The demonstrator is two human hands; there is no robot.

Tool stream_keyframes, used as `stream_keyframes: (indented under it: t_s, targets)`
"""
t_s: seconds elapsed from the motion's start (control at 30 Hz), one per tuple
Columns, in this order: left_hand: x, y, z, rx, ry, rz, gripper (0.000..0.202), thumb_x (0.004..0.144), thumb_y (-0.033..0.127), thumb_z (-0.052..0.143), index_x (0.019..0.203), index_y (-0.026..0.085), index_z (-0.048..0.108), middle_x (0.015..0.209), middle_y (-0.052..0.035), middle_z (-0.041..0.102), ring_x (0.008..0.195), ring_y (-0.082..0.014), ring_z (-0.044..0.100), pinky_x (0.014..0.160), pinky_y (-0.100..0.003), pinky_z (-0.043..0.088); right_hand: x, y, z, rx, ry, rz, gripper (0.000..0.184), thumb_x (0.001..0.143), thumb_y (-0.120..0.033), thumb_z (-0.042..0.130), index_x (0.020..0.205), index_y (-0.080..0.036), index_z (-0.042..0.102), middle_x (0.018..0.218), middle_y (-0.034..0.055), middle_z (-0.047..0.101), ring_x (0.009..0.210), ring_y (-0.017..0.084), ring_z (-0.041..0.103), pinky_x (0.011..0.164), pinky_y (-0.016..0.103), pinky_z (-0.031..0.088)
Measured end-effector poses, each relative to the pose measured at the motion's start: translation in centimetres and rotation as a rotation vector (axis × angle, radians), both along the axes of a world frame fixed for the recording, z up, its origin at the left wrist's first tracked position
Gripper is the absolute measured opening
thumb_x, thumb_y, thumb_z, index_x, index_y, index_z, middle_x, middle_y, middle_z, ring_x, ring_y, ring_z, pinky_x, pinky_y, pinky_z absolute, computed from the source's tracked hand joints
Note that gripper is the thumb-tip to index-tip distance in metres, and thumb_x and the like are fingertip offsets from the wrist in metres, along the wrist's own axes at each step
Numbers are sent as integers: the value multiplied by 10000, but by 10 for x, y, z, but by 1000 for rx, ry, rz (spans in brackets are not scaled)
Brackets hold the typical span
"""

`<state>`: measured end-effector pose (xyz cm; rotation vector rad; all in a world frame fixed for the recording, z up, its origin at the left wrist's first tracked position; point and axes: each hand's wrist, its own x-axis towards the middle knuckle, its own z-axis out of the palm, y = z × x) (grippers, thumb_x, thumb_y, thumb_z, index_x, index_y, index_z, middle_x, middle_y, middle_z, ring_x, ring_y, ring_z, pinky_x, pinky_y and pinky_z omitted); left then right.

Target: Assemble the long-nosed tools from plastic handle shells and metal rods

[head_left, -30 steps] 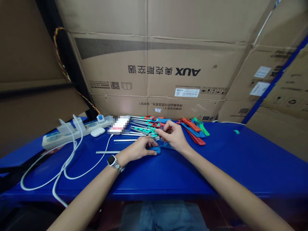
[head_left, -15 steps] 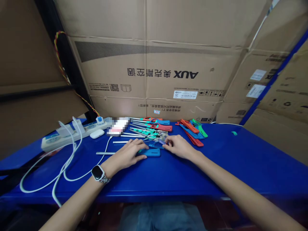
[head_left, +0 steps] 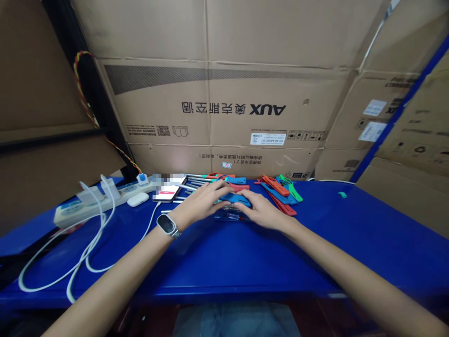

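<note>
A blue long-necked gas lighter (head_left: 236, 198) is held raised over the heap, its handle between my two hands. My left hand (head_left: 201, 202), with a watch on the wrist, has its fingers closed round the lighter from the left. My right hand (head_left: 261, 209) grips the handle's right end with thumb and fingers. Behind them lies a row of similar lighters, among them a red one (head_left: 240, 186) and a blue one (head_left: 236, 179), metal tubes pointing left. A small purplish part (head_left: 233, 216) shows on the table below; my hands hide most of the heap.
Loose handle shells lie to the right, including orange (head_left: 276, 184) and green (head_left: 292, 188) ones. At the left are a phone (head_left: 170, 188), a white earphone case (head_left: 138, 200), a power strip (head_left: 87, 206) and looped white cables (head_left: 96, 241). Cardboard (head_left: 224, 84) walls the blue table (head_left: 224, 262).
My left hand has lifted the blue lighter off the table and moved it up and right over the heap. My right hand has left the small parts and taken hold of the lighter's end.
</note>
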<state>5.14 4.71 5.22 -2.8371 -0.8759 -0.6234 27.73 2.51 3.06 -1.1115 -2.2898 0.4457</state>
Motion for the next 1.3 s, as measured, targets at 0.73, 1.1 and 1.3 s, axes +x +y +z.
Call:
stream_keyframes:
  t_s: [0.73,1.1,1.3]
  targets:
    - [-3,149,-30,-42,-5,369,401,879,90,523,1270,169,572,1192,-114,583,1123,-255,598,986,-368,481,8,161,-5,175,-334,-245,337,949,-368,535,1194,-158,632,1193,148,620,1165,310,529,971,474,407]
    - [55,101,-1,46,-17,116,201,951,216,510,1107,188,633,1080,-78,648,1021,-243,607,896,-382,485,68,90,12,215,-178,-441,221,944,-250,466,1059,-201,648,1067,80,660,1044,230,567,926,374,424]
    - [135,94,-8,25,195,10,225,935,182,531,1141,181,622,1137,-97,641,1053,-239,608,889,-351,479,101,30,-1,139,-350,-661,271,879,-420,574,1009,-187,619,1076,122,639,1056,293,547,862,411,434]
